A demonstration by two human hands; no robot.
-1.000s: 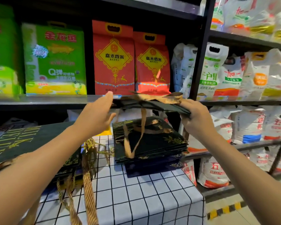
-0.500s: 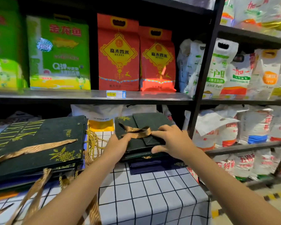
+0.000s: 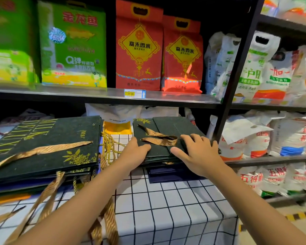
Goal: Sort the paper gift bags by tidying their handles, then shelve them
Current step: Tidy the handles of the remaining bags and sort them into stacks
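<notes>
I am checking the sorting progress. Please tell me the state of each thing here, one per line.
Small bag stack: flat, folded, on the checked tablecloth.
Top ribbon handle: folded onto the bag.
Large bag stack: flat, ribbon handles hanging loose.
Left hand: open, resting on the stack's edge.
Right hand: open, pressing the top bag.

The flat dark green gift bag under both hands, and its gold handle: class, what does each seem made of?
Flat dark green gift bag: probably stiff matte paper card, since it holds sharp creases. Gold handle: apparently flat woven ribbon with a slight sheen and diagonal stripes.
</notes>
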